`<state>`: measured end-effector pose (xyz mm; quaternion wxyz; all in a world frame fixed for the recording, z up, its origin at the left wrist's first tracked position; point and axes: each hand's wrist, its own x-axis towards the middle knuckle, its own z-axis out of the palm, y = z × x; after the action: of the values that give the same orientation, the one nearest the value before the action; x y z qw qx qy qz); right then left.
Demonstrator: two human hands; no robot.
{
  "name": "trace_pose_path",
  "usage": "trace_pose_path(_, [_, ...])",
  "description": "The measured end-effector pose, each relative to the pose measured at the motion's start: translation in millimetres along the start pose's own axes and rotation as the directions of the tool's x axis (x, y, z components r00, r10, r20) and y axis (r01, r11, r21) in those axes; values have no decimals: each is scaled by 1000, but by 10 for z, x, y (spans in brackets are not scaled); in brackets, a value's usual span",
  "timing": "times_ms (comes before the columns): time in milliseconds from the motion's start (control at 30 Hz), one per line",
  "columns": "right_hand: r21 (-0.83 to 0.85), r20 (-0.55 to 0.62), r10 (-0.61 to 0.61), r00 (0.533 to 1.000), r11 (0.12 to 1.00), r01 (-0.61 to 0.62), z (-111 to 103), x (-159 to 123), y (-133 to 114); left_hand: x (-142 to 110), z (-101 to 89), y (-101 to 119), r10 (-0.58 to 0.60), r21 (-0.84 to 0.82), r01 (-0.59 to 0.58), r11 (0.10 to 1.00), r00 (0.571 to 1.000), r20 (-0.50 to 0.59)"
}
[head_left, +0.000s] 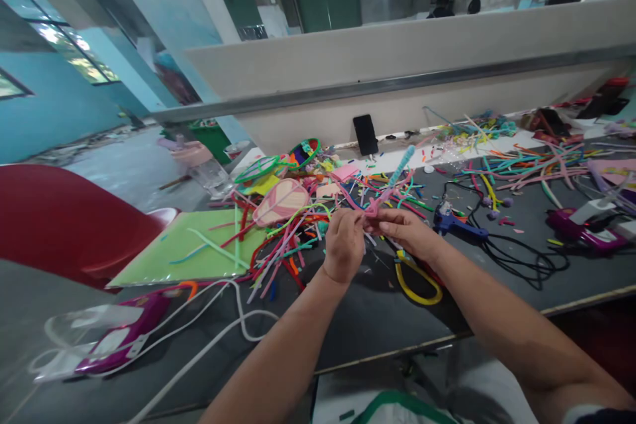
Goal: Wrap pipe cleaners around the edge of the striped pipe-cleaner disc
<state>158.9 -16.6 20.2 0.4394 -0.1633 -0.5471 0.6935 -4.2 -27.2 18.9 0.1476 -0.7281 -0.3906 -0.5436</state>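
My left hand (344,245) is closed, its fingertips pinching a bent pink pipe cleaner (376,204) above the dark table. From the other side my right hand (408,232) grips the same piece with thumb and fingers. A fuzzy light-blue coiled stick (401,167) rises up and to the right from the pink part; how they join is hard to make out. Under and left of my hands lies a tangle of coloured pipe cleaners (278,248). A yellow pipe cleaner loop (420,283) rests just below my right hand.
A blue glue gun (460,225) with a black cord lies to the right. Purple power strips (126,334) sit at both sides, white cables trailing. A phone (366,134) leans against the back panel. At left are a green sheet (199,245), a bottle (201,162) and a red chair (74,218).
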Motion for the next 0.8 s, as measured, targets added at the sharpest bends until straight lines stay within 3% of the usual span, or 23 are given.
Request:
trace_pose_path(133, [11, -71, -110, 991, 994, 111, 6, 18, 57, -31, 7, 71, 65, 14, -66, 998, 995, 73])
trace_pose_path(300, [-17, -338, -193, 921, 980, 199, -53, 65, 150, -108, 92, 129, 135, -69, -124, 990, 971, 195])
trace_pose_path(500, [-220, -396, -279, 875, 954, 204, -186, 97, 155, -177, 176, 68, 158, -144, -124, 982, 953, 258])
trace_pose_path(633, [-271, -438, -261, 861, 951, 150, -299, 112, 127, -134, 151, 103, 107, -208, -39, 977, 939, 327])
trace_pose_path(800, [-208, -535, -267, 802, 961, 181, -461, 122, 32, 28, 83, 46, -46, -189, 85, 978, 978, 201])
